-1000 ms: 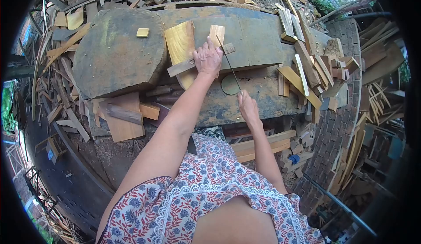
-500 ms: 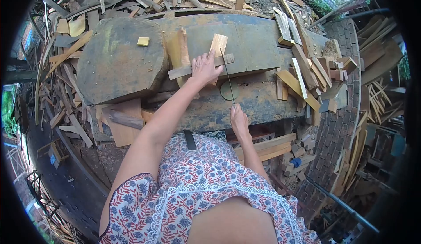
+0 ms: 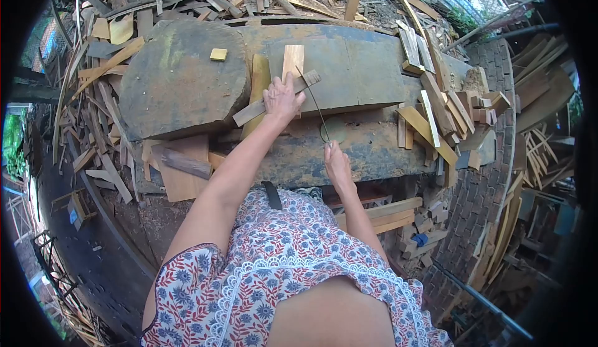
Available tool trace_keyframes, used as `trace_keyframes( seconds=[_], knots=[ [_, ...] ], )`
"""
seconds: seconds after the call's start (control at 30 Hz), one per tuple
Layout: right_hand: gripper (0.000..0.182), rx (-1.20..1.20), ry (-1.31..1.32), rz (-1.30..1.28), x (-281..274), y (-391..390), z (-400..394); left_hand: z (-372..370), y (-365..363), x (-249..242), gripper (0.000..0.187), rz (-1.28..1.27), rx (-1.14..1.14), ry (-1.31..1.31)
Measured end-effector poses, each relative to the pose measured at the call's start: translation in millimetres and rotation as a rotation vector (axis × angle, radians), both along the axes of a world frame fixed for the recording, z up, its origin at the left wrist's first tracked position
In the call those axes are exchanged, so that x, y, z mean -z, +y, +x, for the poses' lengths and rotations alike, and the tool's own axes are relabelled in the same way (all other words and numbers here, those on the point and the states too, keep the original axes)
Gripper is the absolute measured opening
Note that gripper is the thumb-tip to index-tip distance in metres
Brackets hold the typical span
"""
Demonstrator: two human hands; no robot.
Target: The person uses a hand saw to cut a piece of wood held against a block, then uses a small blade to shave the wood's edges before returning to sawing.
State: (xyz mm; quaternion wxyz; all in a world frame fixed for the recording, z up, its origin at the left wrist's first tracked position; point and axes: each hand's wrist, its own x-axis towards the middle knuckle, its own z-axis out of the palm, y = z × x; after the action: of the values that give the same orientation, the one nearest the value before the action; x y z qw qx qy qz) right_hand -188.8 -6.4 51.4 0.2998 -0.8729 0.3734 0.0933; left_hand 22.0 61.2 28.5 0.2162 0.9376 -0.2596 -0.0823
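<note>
My left hand (image 3: 283,99) presses down on a narrow grey-brown wooden strip (image 3: 249,113), fingers wrapped over it. The strip lies slanted across a pale board (image 3: 293,60) and a yellowish curved board (image 3: 260,76). In my right hand (image 3: 337,161), closed near the bench's front, is the handle end of a saw (image 3: 317,105). Its thin, dark blade appears edge-on and crosses the strip near its right end. My palm hides most of the handle. Whether the blade has cut into the wood is too small to tell.
A thick wooden slab (image 3: 180,85) bears a small yellow block (image 3: 218,54) at left. A round greenish disc (image 3: 333,130) lies by the blade on the worn bench (image 3: 380,154). Offcuts pile up behind and at right, beside a brick-paved strip (image 3: 470,179).
The strip has turned to a steeper slant, and the pale board has swung more upright and left. The saw's far end has shifted left, with my right hand slightly farther forward.
</note>
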Motion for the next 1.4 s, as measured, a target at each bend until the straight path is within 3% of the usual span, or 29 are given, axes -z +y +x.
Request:
trace_keyframes(
  seconds=[0.3, 0.47, 0.6, 0.77, 0.97, 1.17, 1.4],
  knots=[
    [0.028, 0.029, -0.059, 0.0, -2, 14, -18, -1, 5, -4, 0.046, -0.066, 0.125, -0.098],
    [0.028, 0.067, -0.078, 0.044, 1, 31, -27, -4, 1, -3, 0.032, -0.222, 0.224, -0.255],
    [0.028, 0.095, -0.054, 0.054, 2, 42, -29, -1, -3, -2, 0.03, -0.253, 0.214, -0.199],
    [0.029, 0.076, -0.035, 0.1, 0, 49, -27, 6, -40, 26, 0.041, -0.111, -0.034, -0.377],
    [0.029, 0.098, -0.037, 0.119, 3, 48, -16, 8, -43, 37, 0.045, -0.078, 0.009, -0.365],
    [0.027, 0.052, -0.099, 0.054, 7, 8, 49, 8, -43, 36, 0.045, -0.072, 0.005, -0.402],
    [0.027, 0.088, -0.021, 0.155, -8, 37, -7, 7, -43, 32, 0.045, -0.058, -0.016, -0.354]
  ],
)
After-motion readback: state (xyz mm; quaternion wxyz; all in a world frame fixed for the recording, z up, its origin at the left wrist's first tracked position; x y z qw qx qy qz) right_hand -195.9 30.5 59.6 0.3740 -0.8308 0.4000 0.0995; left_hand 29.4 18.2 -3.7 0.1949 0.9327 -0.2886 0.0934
